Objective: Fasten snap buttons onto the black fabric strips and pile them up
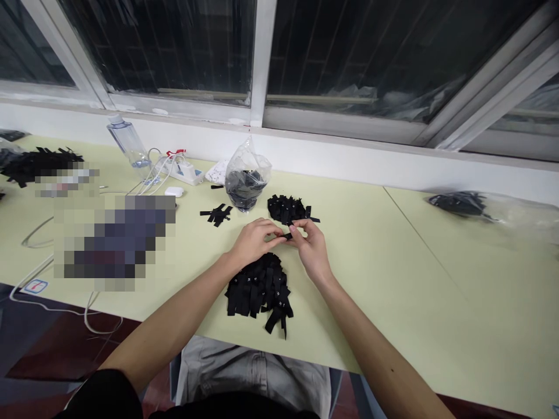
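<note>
Both hands are meeting over the table (393, 273), pinching one small black label (287, 235) between them. The left hand (253, 240) is closing thumb and forefinger on the label's left end, its other fingers curling under. The right hand (309, 247) is gripping the right end with its fingertips (293, 231), the remaining fingers bending loosely above the palm. The label is lying level across the narrow gap between the two sets of fingertips, held just clear of the tabletop, with only a short dark strip showing between them.

Just below the hands, near the table's front edge, a near pile (259, 291) of the same black labels is lying spread out, partly beneath the left wrist. Just beyond the right hand's fingers a far pile (288, 208) is sitting, close to the held label but apart from it. A few loose labels (217, 214) are lying to the left of that, and a clear bag (245, 180) with more dark pieces is standing behind them. Further left a bottle (128, 145) and a power strip (183, 170) with white cables are resting near the window wall. Another bag (463, 203) is lying far off to the right.
</note>
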Demonstrator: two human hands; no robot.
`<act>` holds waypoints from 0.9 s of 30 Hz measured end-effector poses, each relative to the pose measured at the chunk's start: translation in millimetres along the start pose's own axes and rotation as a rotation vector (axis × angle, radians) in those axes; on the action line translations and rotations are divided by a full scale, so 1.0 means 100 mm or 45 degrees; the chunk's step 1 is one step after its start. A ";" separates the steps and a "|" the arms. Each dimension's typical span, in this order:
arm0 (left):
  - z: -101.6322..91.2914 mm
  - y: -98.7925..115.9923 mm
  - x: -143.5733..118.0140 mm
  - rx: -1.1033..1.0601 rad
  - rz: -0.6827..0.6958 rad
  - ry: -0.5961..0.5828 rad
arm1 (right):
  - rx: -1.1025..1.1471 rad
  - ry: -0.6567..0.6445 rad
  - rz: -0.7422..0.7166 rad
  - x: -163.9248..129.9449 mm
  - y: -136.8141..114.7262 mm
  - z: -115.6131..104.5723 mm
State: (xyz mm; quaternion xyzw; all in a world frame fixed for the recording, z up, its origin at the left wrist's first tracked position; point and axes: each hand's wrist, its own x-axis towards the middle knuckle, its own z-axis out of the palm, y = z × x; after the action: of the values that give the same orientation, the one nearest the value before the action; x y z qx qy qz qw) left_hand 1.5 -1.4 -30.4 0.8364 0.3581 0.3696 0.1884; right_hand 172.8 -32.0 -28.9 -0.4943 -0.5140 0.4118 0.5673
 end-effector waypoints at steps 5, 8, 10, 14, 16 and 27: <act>-0.02 -0.01 0.00 -0.044 0.019 0.071 | 0.049 -0.082 0.008 -0.01 -0.03 0.03; -0.03 0.00 0.00 -0.086 0.008 0.118 | 0.051 -0.099 -0.028 -0.01 -0.03 0.02; -0.03 0.02 0.01 -0.136 -0.033 0.145 | 0.054 -0.096 -0.073 0.00 -0.02 0.00; -0.03 0.04 0.02 -0.306 -0.163 0.218 | 0.006 -0.077 -0.099 0.02 -0.01 -0.04; -0.03 0.04 0.03 -0.412 -0.203 0.248 | -0.031 -0.093 -0.096 0.03 -0.03 -0.04; -0.01 0.00 0.01 -0.362 -0.053 0.106 | -0.565 -0.110 -0.347 -0.02 -0.09 -0.03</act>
State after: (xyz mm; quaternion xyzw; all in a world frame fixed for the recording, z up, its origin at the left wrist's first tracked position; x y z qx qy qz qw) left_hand 0.8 -0.9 -29.2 0.7775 0.3270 0.4471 0.2976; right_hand 175.0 -36.3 -20.3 -0.5148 -0.6774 0.2293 0.4727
